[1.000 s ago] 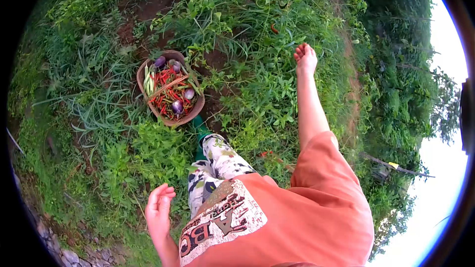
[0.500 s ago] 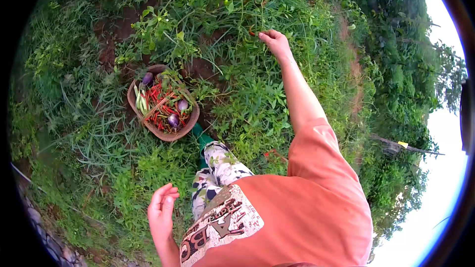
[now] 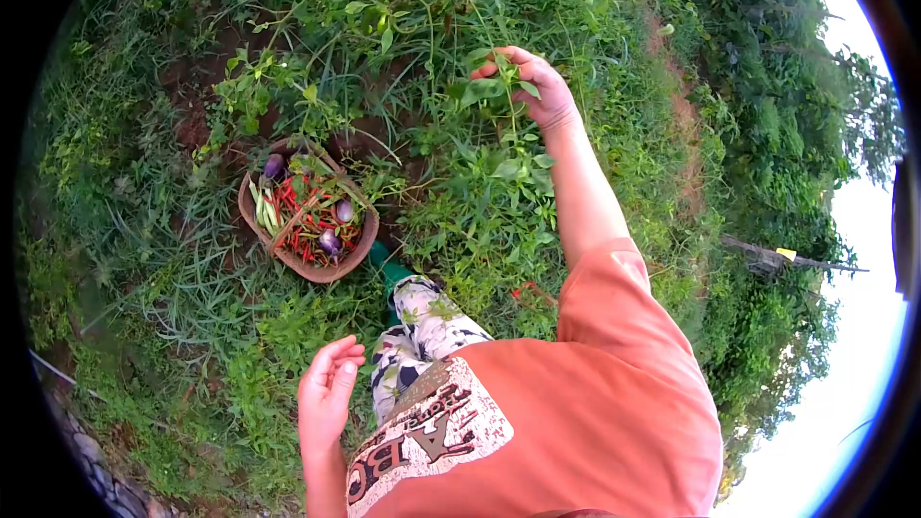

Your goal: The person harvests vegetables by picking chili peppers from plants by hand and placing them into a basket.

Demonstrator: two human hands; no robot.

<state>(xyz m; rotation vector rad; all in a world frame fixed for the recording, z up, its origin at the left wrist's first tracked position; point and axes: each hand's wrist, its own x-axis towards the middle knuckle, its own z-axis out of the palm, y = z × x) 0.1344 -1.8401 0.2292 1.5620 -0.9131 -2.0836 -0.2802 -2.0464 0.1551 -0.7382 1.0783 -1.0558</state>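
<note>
My right hand (image 3: pixel 539 91) reaches out among the pepper plants, its fingers bent around a leafy pepper sprig (image 3: pixel 487 88). Leaves cover part of the fingers, so whether a pepper is in them is hidden. My left hand (image 3: pixel 326 393) hangs in the air by my waist, empty, its fingers loosely curled and the thumb apart. A wicker basket (image 3: pixel 326 274) sits on the ground before my boot. It contains red chili peppers (image 3: pixel 309 221), purple eggplants (image 3: pixel 331 243) and long pale green pods (image 3: pixel 264 206).
Dense weeds and pepper plants (image 3: pixel 374 10) surround me. My green boot (image 3: pixel 386 267) stands beside the basket. A dirt strip (image 3: pixel 686 125) runs through the growth on the right, with taller greenery beyond. Stones (image 3: pixel 91 456) line the lower left edge.
My right hand has gone from a pinch near a red chili pepper to fingers bent around a leafy sprig. My left hand has risen slightly and shifted right.
</note>
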